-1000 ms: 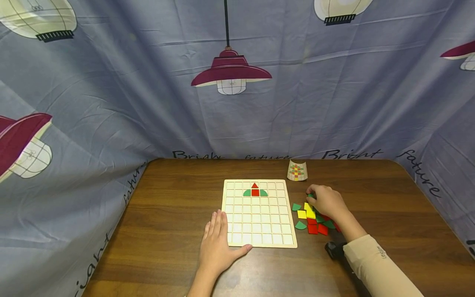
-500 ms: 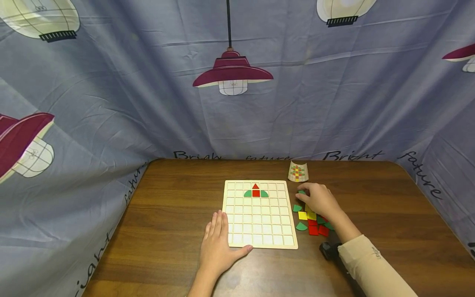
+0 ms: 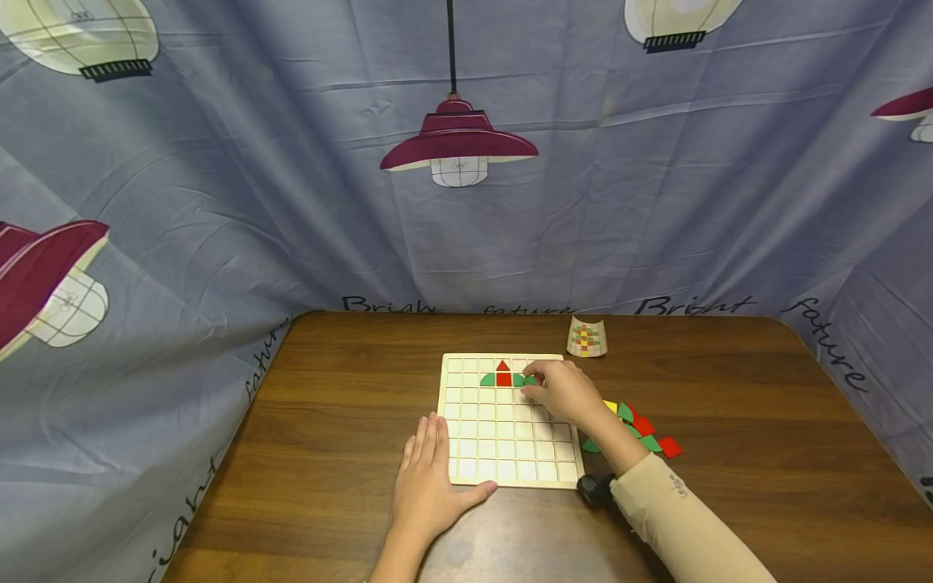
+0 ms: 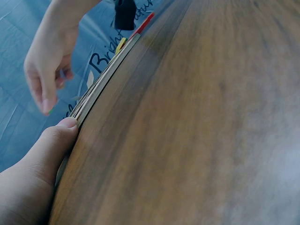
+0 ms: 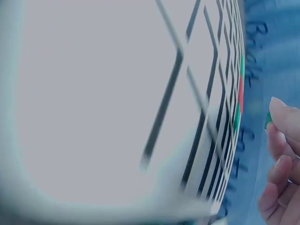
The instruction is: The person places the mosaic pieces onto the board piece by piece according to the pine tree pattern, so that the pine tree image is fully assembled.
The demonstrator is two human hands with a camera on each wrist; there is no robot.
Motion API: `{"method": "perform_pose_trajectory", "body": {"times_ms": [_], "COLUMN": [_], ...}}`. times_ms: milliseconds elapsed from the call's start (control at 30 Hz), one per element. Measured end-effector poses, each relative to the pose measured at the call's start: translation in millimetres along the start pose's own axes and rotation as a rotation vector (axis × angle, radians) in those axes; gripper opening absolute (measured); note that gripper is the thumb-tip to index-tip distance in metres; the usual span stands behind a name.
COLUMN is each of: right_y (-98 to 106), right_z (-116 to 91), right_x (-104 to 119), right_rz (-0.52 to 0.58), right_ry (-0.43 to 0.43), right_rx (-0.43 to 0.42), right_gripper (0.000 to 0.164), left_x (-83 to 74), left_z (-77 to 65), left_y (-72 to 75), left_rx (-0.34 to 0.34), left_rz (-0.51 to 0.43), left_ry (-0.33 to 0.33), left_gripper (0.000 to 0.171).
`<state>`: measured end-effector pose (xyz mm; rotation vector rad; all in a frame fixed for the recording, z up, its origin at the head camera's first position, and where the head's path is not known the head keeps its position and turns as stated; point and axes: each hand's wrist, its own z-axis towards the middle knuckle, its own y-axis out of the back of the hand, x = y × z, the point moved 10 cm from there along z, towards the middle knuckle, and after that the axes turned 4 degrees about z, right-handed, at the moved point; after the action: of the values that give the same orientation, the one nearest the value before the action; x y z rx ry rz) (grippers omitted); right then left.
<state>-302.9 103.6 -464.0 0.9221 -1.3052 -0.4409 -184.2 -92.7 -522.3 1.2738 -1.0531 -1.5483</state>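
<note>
My right hand (image 3: 567, 392) is over the upper right of a pale gridded board (image 3: 477, 433), pinching a small green quarter-round tile (image 5: 268, 120) between thumb and finger. Left of it on the grid lie a red triangle tile (image 3: 503, 366), a red square tile (image 3: 504, 379) below that, and a green quarter-round tile (image 3: 488, 380) beside the square. Another green tile (image 3: 518, 380) sits at the square's right, near my fingertips. My left hand (image 3: 425, 490) rests at the board's lower left corner, straight fingers along its left edge and thumb (image 4: 61, 129) at the near edge.
Loose green, yellow and red tiles lie right of the board, partly hidden by my right forearm; one red tile (image 3: 670, 447) is outermost. A curled card (image 3: 586, 338) with a coloured grid pattern stands behind. A printed curtain (image 3: 466, 243) hangs past the wooden table (image 3: 342, 389).
My right hand has moved left from the loose tiles to over the board, carrying the green tile. The left hand stays at the board's corner.
</note>
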Motion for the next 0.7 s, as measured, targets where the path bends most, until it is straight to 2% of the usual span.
{"method": "perform_pose_trajectory", "body": {"times_ms": [300,700], "right_y": [-32.0,-56.5], "right_z": [13.8,23.8], "right_x": [41.2,55.3], "right_rz": [-0.056,-0.107], "right_ry": [0.056,0.083], "right_rx": [0.007,-0.013], "right_gripper": [0.025,0.026], "left_x": [-0.9,0.4], "left_z": [0.4,1.0], "left_y": [0.3,-1.1], "left_rx": [-0.009,0.007], "left_rz": [0.005,0.009], "left_ry": [-0.007,-0.001], "left_gripper": [0.126,0.126]}}
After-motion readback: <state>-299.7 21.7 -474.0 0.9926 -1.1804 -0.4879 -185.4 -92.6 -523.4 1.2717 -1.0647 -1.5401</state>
